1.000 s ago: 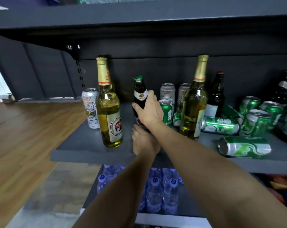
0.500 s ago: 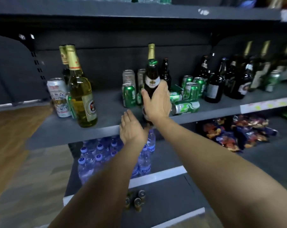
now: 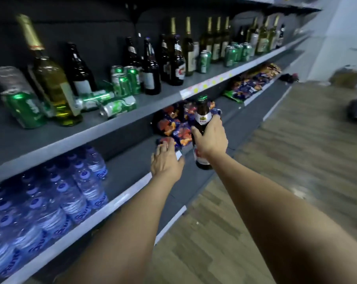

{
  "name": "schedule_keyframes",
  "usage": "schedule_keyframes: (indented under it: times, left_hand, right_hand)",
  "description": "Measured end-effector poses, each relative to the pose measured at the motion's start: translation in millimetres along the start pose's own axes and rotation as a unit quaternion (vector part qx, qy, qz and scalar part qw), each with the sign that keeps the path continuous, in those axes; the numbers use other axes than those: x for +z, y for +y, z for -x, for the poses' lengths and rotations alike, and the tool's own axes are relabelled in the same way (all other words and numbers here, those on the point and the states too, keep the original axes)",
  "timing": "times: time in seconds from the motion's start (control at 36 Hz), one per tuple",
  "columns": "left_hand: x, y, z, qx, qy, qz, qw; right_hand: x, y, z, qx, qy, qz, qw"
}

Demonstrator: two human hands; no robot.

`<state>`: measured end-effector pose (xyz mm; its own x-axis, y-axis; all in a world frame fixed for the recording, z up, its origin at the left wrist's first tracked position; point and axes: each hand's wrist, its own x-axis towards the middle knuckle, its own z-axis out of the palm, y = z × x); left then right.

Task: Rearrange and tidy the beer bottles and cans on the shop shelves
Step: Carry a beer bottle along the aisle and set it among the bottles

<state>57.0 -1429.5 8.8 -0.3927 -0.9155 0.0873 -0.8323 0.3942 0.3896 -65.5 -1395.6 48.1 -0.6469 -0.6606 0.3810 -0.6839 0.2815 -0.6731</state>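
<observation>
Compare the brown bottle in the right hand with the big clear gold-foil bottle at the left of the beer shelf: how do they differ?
The brown bottle is dark glass with a green cap; the clear bottle shows yellow beer and has a gold foil neck. The brown bottle is gripped by the right hand out in front of the shelves; the clear bottle stands on the beer shelf among green cans. The brown bottle looks shorter and slimmer. Both are upright.

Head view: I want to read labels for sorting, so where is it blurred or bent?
Head view: motion blur smears the left-side water bottles and green cans; the brown beer bottle in the right hand stays fairly sharp; wide-angle distortion tilts the shelf.
</observation>
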Motion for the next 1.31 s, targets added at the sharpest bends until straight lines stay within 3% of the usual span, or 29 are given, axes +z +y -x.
schedule_keyframes:
  times: [0.28,0.69,1.0,1.31]
  left_hand:
    - [97.7,153.1,-31.5,0.141,-0.113,-0.068,0.981]
    - [208.3,387.6,-90.1,0.247,-0.152,-0.067,0.955]
    - [271.1,477.8,-182.7,0.269,-0.164,-0.093,0.945]
    - [315.2,562.9,-336.5,0.290,-0.168,-0.102,0.937]
  right_hand:
    - [-84.0,165.7,-42.2,0.144,0.047,0.036,0.988]
    - [-202.0,355.9,-138.6,0.188,0.060,0.088,0.976]
    - [-213.2,456.0,-226.4,0.231,0.075,0.095,0.965]
    - [-199.7,528.4,-375.8,0.257,0.090,0.104,0.957]
